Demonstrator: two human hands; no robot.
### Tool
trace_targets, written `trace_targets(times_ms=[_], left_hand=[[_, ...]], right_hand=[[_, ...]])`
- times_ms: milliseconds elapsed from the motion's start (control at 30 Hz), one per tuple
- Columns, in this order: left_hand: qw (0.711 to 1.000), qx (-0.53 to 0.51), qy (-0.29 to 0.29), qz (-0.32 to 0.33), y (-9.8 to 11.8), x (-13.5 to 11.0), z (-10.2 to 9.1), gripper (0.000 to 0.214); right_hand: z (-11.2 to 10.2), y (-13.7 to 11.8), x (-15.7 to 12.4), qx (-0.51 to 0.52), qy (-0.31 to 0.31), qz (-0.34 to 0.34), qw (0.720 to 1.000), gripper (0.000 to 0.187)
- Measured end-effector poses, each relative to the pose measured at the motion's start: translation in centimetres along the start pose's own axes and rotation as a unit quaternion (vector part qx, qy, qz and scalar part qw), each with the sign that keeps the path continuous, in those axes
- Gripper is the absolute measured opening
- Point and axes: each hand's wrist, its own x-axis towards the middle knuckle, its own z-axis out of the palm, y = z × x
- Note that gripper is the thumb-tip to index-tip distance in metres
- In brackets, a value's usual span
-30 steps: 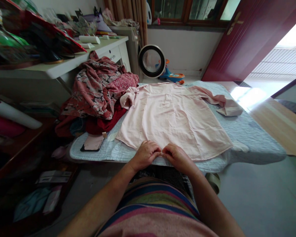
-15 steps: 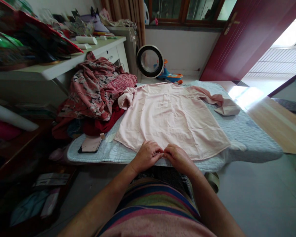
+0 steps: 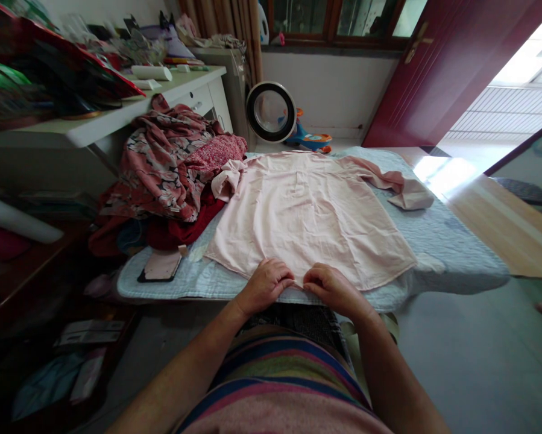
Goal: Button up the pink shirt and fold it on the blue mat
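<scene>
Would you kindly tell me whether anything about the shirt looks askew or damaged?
The shirt looks uneven: the sleeve at picture left is bunched by the clothes pile, while the other sleeve stretches out, twisted, on the quilted cover. No clear damage shows.

A red door [image 3: 410, 90] stood open on a cluttered room.
Patterned clothes [image 3: 166, 163] lay heaped on the left, over dark red cloth [image 3: 187, 230], with a flat pink pad [image 3: 163, 265] near them on the quilt [image 3: 460, 241]. A pale tabletop [image 3: 92, 123] beside the heap carried a white roll [image 3: 152, 73] and other clutter. A round glass door [image 3: 271, 111] hung open by the curtain [image 3: 243, 30], partly before a blue-and-orange toy [image 3: 313, 141] below the window [image 3: 356, 18].
</scene>
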Motion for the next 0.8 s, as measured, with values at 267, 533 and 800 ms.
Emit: trace_targets(times_ms=[267,533,800], left_hand=[[0.999,-0.038,0.036,-0.006,-0.1,-0.1,0.3,0.01],[0.999,-0.035,0.025,-0.018,1.1,0.5,0.1,0.013],[0.999,-0.031,0.006,-0.013,1.3,1.2,0.8,0.014]], right_hand=[[0.8,0.1,0.1,-0.029,0.014,-0.004,0.999,0.014],[1.0,0.3,0.0,-0.035,0.023,-0.007,0.999,0.011],[0.7,0.1,0.0,-0.021,0.013,-0.016,1.0,0.018]])
